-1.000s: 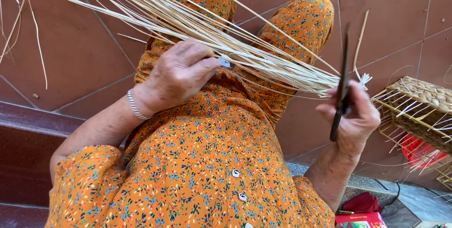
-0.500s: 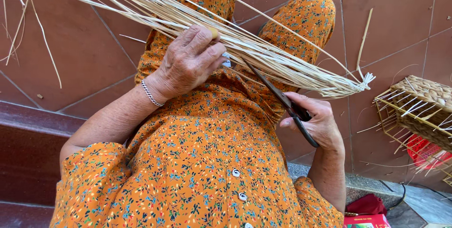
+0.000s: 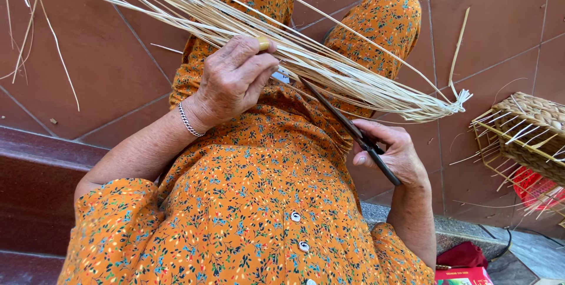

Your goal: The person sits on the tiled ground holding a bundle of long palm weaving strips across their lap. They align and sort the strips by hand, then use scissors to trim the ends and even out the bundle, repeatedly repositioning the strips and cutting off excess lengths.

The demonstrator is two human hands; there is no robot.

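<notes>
A long bundle of pale straw strips [image 3: 329,67] runs across my lap from the upper left to a frayed end at the right. My left hand [image 3: 232,79] grips the bundle near its middle, with a chain bracelet on the wrist. My right hand [image 3: 394,152] holds dark scissors [image 3: 347,129] by the handle. The blades point up and left under the strips, toward my left hand. I wear an orange flowered dress [image 3: 259,202].
A half-woven straw basket [image 3: 527,129] with loose ends sticks out at the right, with something red [image 3: 532,188] beneath it. Brown floor tiles [image 3: 100,73] lie ahead. A dark red step [image 3: 35,191] is at the left. A red cloth and box [image 3: 465,264] lie at the lower right.
My right hand dropped from beside the frayed end and swung the scissors from upright to slanting under the strips. My left hand kept its hold on the bundle.
</notes>
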